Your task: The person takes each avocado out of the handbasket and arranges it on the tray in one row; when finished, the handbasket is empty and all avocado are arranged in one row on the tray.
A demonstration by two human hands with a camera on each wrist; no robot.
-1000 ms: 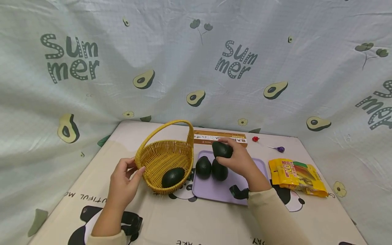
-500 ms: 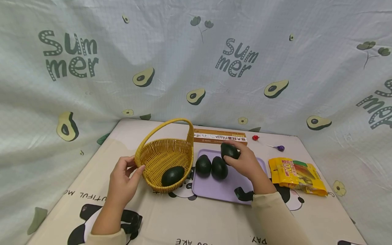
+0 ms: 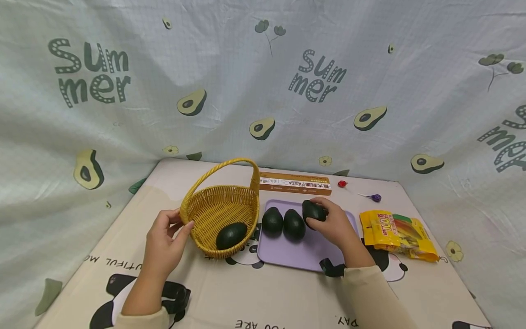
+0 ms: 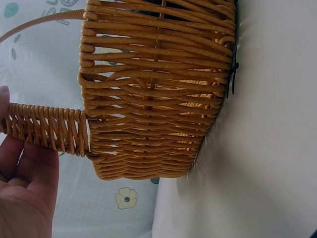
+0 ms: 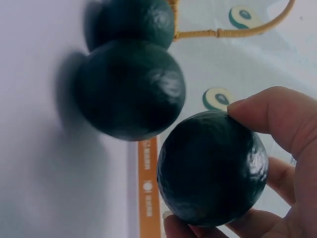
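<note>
My left hand (image 3: 166,242) pinches the handle base of a yellow wicker basket (image 3: 219,201) at its left side; the left wrist view shows thumb and fingers on either side of the woven handle (image 4: 47,128). One dark green avocado (image 3: 231,236) lies inside the basket. With my right hand (image 3: 334,224) I grip another avocado (image 3: 313,211) between thumb and fingers, over the lilac tray (image 3: 283,258). Two more avocados, a left one (image 3: 272,222) and a right one (image 3: 294,225), rest side by side on that tray. In the right wrist view the held avocado (image 5: 210,168) appears apart from the tray's surface.
Behind the tray lies a long pasta box (image 3: 293,183). Red candy (image 3: 342,184) and a purple lollipop (image 3: 375,198) sit at the back right. A yellow snack bag (image 3: 398,236) lies right of the tray. A printed curtain (image 3: 230,68) hangs behind the table.
My right hand has moved right and slightly down with its avocado, away from the two on the tray. The left hand and basket have stayed nearly in place.
</note>
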